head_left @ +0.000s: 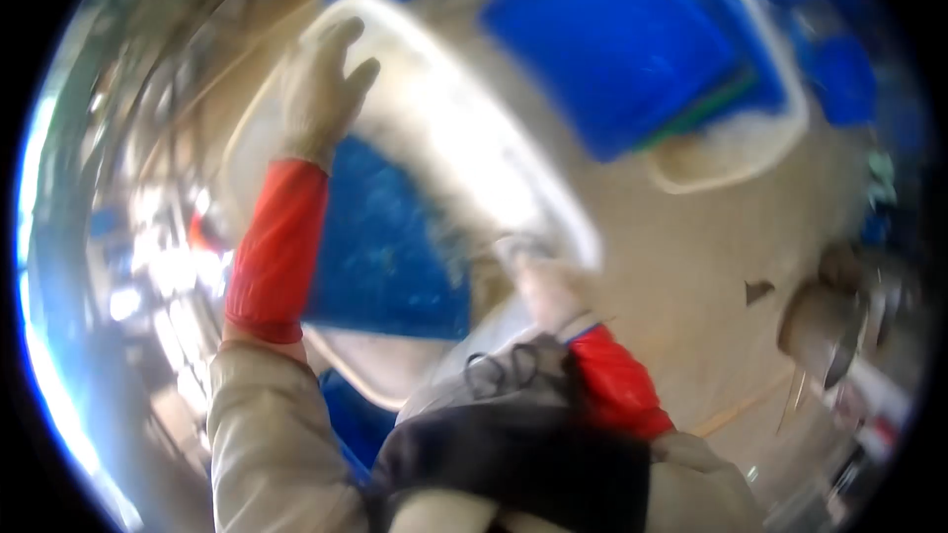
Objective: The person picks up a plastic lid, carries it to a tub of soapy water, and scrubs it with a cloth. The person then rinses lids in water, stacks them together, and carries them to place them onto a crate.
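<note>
White tub: big, pale, rounded corners, shiny bright along the inside; it's on the floor right in front of the person (553, 183).
Blue sheet: flat, scuffed with pale marks, at the tub's near side (380, 247).
Floor: dusty tan (671, 257), with a second tub (726, 178) holding blue panels (612, 39) and a metal pot (820, 326) off right; left side's just bright clutter (blurry as heck).
Tub direction: long axis slants upper left to lower right.
Left hand: gloved, fingers loosely open, thumb out, over the upper-left end (326, 89); can't tell if touching.
Right hand: near the lower-right end, fingers too smeared to tell their opening or hold (548, 286).
</note>
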Action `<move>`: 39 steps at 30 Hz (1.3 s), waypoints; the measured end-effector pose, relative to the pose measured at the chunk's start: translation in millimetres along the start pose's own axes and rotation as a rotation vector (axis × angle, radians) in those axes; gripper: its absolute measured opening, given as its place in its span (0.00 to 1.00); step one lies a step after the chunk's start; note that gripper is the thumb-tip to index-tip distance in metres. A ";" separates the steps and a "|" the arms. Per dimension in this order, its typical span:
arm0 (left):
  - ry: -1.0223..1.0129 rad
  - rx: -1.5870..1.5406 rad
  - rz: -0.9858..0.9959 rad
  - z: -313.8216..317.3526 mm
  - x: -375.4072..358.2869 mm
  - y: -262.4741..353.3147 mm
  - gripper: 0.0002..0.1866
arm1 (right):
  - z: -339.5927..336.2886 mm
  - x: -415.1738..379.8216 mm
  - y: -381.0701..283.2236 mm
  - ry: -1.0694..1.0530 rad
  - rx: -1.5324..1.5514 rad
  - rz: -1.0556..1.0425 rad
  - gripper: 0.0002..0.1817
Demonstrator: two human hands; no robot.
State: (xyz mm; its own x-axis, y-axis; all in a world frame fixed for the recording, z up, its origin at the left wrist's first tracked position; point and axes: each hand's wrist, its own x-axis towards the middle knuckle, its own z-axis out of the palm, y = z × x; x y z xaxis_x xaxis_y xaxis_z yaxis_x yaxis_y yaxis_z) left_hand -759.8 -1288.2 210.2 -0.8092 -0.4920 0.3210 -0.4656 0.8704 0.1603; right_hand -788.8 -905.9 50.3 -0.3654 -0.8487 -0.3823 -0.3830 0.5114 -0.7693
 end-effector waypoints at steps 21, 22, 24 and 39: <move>0.230 -0.018 -0.558 -20.3 -190.7 -153.9 0.28 | -58.2 5.1 -44.5 -0.244 -0.626 0.198 0.30; 0.263 -0.106 -0.469 -31.3 -157.5 -138.7 0.29 | -58.9 3.4 -38.4 -0.247 -0.630 0.204 0.30; 0.295 -0.195 -0.374 -34.1 -126.4 -117.3 0.29 | -57.4 -3.0 -14.7 -0.069 -0.661 -0.035 0.31; 0.132 -0.750 -1.360 -32.5 -279.5 20.5 0.18 | 30.4 102.7 -213.2 -0.505 0.810 -0.124 0.22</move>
State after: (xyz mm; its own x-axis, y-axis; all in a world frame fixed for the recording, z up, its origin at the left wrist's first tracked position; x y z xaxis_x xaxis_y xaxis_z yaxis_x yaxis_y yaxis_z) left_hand -531.5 -1132.2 154.1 0.1121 -0.9195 -0.3769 -0.4836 -0.3818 0.7876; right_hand -718.9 -1106.1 159.5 0.1189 -0.9450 -0.3046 0.3768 0.3268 -0.8668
